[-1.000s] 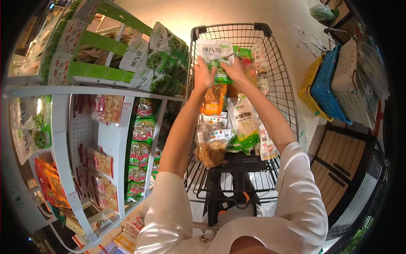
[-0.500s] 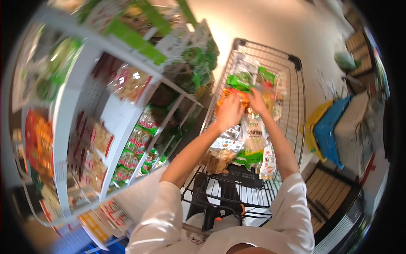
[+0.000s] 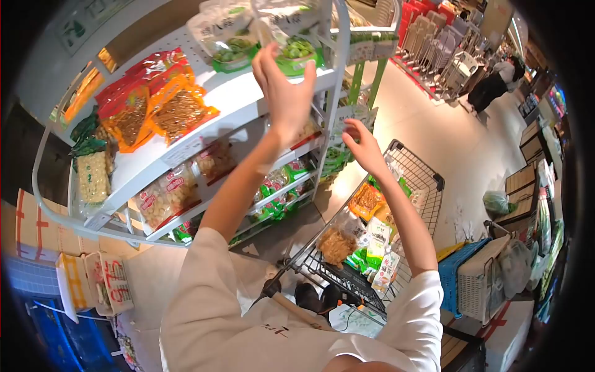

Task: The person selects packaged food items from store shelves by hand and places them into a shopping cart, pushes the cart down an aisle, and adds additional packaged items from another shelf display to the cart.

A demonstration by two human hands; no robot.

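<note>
- Green and clear bags sit on the white shelf.
- Your left hand is spread near them; I can't tell if it touches.
- Your right hand, loosely curled, holds nothing.
- Bags look light, slippery; pinch up top.

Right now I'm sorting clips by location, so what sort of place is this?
Most likely a supermarket or grocery shop: a shopping cart holds packaged foods, and the white shelf beside it displays bagged goods in rows.
</note>
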